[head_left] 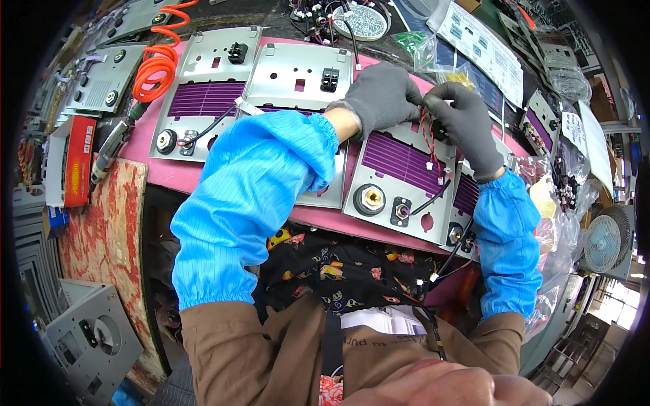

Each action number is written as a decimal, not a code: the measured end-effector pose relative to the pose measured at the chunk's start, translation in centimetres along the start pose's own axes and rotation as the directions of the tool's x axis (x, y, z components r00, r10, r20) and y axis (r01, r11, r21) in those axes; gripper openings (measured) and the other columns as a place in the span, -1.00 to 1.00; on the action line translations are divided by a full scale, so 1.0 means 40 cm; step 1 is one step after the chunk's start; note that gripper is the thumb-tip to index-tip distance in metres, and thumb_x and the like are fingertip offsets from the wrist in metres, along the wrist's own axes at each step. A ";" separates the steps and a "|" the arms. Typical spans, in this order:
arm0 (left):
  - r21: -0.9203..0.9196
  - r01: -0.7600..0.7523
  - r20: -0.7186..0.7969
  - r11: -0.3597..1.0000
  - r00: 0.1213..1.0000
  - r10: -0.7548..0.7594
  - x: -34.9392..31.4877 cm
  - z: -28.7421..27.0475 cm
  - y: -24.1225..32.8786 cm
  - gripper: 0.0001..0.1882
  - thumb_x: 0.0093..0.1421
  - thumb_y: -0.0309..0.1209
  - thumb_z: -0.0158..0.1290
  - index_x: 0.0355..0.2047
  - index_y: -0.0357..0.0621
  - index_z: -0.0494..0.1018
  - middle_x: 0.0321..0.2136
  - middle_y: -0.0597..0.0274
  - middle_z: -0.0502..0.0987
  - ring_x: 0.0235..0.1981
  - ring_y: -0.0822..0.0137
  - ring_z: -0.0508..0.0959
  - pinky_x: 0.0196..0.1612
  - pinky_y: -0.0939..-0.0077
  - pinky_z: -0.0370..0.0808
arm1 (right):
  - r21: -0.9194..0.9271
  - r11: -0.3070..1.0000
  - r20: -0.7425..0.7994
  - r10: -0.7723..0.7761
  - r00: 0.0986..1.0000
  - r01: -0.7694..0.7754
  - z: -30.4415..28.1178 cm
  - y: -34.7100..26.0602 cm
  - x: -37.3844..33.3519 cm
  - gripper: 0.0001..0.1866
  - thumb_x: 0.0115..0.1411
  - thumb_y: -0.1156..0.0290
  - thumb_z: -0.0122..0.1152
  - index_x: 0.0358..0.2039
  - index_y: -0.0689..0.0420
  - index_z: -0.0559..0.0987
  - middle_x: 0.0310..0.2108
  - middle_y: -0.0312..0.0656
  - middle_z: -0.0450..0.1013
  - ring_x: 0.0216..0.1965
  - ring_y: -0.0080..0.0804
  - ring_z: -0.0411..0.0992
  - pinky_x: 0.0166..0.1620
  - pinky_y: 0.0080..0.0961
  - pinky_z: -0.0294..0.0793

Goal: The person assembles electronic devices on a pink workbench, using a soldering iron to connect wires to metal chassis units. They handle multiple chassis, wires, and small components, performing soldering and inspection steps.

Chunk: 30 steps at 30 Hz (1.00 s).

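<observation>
My left hand (382, 98), in a grey glove, is closed over the top of a silver metal panel (357, 194) with purple louvred slats. My right hand (469, 125), gloved alike, pinches at the upper end of thin twisted red and black wires (425, 132), close by the left fingertips. The wires hang down over the slats to a small white connector (430, 165). What the left fingers hold is hidden. Low on this panel sit a round brass-centred fitting (370, 199) and a small black-plated socket (401, 210) with a dark cable.
Similar panels (288, 71) lie leftward on the pink mat (172, 174). An orange coiled hose (157, 73) leads to a power driver (112, 150) beside a red box (78, 161). Behind are a dish of small screws (362, 24) and cable bundles. Plastic bags (552, 223) and a fan (604, 242) stand right.
</observation>
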<state>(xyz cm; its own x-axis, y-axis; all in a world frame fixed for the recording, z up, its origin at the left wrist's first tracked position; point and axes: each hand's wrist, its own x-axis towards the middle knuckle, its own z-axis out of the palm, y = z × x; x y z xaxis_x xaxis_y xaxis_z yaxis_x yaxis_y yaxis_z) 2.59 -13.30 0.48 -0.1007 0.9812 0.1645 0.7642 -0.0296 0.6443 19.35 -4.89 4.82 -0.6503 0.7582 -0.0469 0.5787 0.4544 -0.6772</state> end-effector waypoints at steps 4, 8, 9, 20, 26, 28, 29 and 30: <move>0.020 -0.015 -0.025 1.000 1.000 0.016 -0.005 0.002 -0.001 -0.76 0.00 -0.16 0.22 -0.35 0.06 0.67 -0.33 0.25 0.57 -0.13 0.20 0.52 -0.03 0.29 0.44 | -0.165 0.970 -0.107 -0.200 0.974 0.181 0.016 0.036 0.005 -0.79 0.08 0.29 0.23 -0.35 0.17 0.62 -0.43 -0.16 0.52 -0.42 -0.40 0.50 -0.29 -0.43 0.47; 0.022 -0.005 -0.002 1.000 1.000 0.005 -0.005 0.001 0.004 -0.77 0.01 -0.15 0.21 -0.36 0.08 0.67 -0.32 0.27 0.57 -0.11 0.21 0.51 0.00 0.29 0.43 | -0.183 0.981 -0.088 -0.079 0.993 0.062 0.012 0.026 -0.010 -0.79 0.06 0.31 0.22 -0.34 0.16 0.62 -0.34 -0.11 0.51 -0.33 -0.25 0.49 -0.22 -0.35 0.46; 0.019 0.002 0.002 1.000 1.000 -0.002 -0.005 0.000 0.003 -0.77 0.02 -0.15 0.21 -0.35 0.08 0.67 -0.32 0.27 0.57 -0.11 0.21 0.51 0.00 0.29 0.43 | -0.239 0.964 -0.117 -0.148 0.982 0.117 0.014 0.025 -0.015 -0.80 0.07 0.34 0.20 -0.33 0.16 0.62 -0.31 -0.11 0.51 -0.28 -0.21 0.48 -0.19 -0.33 0.46; 0.019 0.018 -0.029 1.000 0.999 -0.018 -0.005 0.003 0.003 -0.75 0.03 -0.17 0.21 -0.33 0.03 0.67 -0.30 0.23 0.56 -0.09 0.19 0.51 0.00 0.31 0.44 | -0.594 0.665 -0.032 -0.582 0.812 0.453 0.025 0.024 -0.056 -0.72 0.05 0.54 0.16 -0.20 0.06 0.63 -0.08 -0.19 0.49 0.08 -0.13 0.38 0.11 -0.14 0.35; 0.059 -0.056 -0.152 0.997 0.986 0.064 -0.009 0.008 0.018 -0.78 0.05 -0.25 0.19 -0.29 0.03 0.64 -0.27 0.23 0.54 -0.08 0.15 0.50 0.01 0.31 0.44 | -0.588 0.660 -0.018 -0.588 0.809 0.467 0.029 0.038 -0.052 -0.73 0.05 0.53 0.17 -0.19 0.07 0.63 -0.07 -0.20 0.48 0.12 -0.16 0.36 0.14 -0.16 0.31; 0.124 -0.145 -0.329 0.982 0.927 0.179 -0.015 0.020 0.020 -0.80 0.06 -0.28 0.18 -0.29 0.04 0.62 -0.25 0.24 0.54 -0.07 0.12 0.50 0.01 0.30 0.45 | -0.597 0.649 -0.015 -0.597 0.802 0.471 0.030 0.032 -0.053 -0.74 0.04 0.52 0.18 -0.21 0.07 0.63 -0.10 -0.21 0.48 0.09 -0.18 0.37 0.12 -0.18 0.32; 0.297 -0.195 -0.392 0.935 0.868 0.305 -0.012 0.028 0.024 -0.82 0.05 -0.34 0.16 -0.29 0.09 0.60 -0.24 0.31 0.54 -0.07 0.16 0.50 0.05 0.29 0.42 | -0.602 0.643 -0.013 -0.601 0.799 0.473 0.028 0.029 -0.053 -0.74 0.04 0.52 0.18 -0.21 0.07 0.63 -0.11 -0.22 0.48 0.07 -0.18 0.37 0.11 -0.19 0.32; 0.388 -0.198 -0.366 0.900 0.863 0.348 -0.014 0.029 0.029 -0.83 0.05 -0.34 0.16 -0.30 0.11 0.60 -0.24 0.33 0.53 -0.07 0.20 0.50 0.08 0.27 0.40 | -0.593 0.657 -0.013 -0.587 0.810 0.467 0.026 0.030 -0.055 -0.75 0.03 0.51 0.18 -0.22 0.07 0.63 -0.13 -0.22 0.48 0.05 -0.20 0.38 0.10 -0.19 0.32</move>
<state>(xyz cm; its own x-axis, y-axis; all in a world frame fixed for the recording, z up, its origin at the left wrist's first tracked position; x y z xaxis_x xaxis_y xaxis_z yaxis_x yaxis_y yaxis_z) 4.27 -13.65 0.28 -0.0543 0.7667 0.6397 0.9549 -0.1475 0.2578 20.97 -6.50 3.35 -0.8598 0.3532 0.3688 0.3683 0.9292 -0.0314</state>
